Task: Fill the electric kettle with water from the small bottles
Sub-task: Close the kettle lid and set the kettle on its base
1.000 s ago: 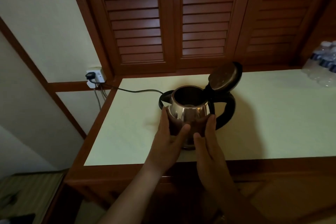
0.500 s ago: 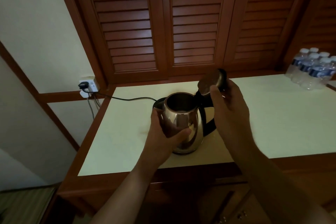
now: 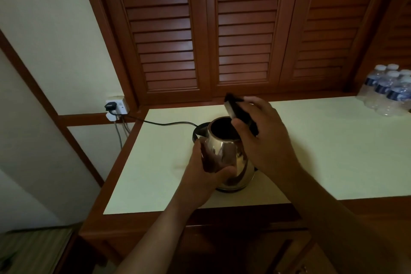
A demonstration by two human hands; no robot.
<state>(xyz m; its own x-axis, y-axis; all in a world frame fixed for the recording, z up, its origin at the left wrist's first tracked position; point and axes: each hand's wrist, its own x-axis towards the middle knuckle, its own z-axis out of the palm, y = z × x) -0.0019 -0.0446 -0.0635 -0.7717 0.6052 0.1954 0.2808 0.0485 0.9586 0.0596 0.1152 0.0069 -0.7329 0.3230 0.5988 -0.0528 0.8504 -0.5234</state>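
We see dark louvred wooden doors (image 3: 242, 29) rising behind a pale surface (image 3: 333, 151) edged in wood. Taking the electric kettle (image 3: 224, 155) as our landmark, it stands near the front edge of the surface, its shiny body upright and its mouth open and dark inside. Well off to the kettle's right, at the back corner, a cluster of small water bottles (image 3: 387, 91) with white caps stands together. To the kettle's left, a black cord (image 3: 164, 123) runs back to a wall socket (image 3: 116, 107). Our left hand (image 3: 204, 176) wraps the kettle's near side, fingers curled against the metal. Our right hand (image 3: 264, 140) is over the kettle's handle side, fingers closed on the black lid (image 3: 235, 109), which is tilted up above the mouth.
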